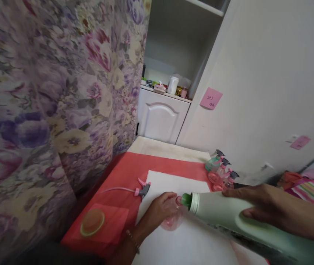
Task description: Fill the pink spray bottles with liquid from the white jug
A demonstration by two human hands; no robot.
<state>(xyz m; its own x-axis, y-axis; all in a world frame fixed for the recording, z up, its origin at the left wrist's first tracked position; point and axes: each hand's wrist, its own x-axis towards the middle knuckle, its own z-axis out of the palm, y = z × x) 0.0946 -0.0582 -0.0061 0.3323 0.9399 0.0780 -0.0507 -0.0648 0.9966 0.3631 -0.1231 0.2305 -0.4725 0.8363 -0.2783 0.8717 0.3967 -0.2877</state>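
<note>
My left hand [163, 208] is wrapped round a clear pink spray bottle [171, 221] that has no top on it. In my right hand [267, 204] is a large pale green detergent bottle [214, 208], tipped nearly level. Its green spout [186, 200] meets the pink neck of the small bottle; whether liquid is running I cannot tell. A pink and grey spray head [143, 190] with its pink tube lies left of my left hand. Beyond my right hand stand several spray bottles [219, 171] with their heads on.
Under my hands a white cloth [179, 180] lies over a red tablecloth [118, 169]. At the left is a round yellowish lid or ring [92, 222]. A white cabinet [161, 114] stands behind, and a pink note [211, 98] is on the wall.
</note>
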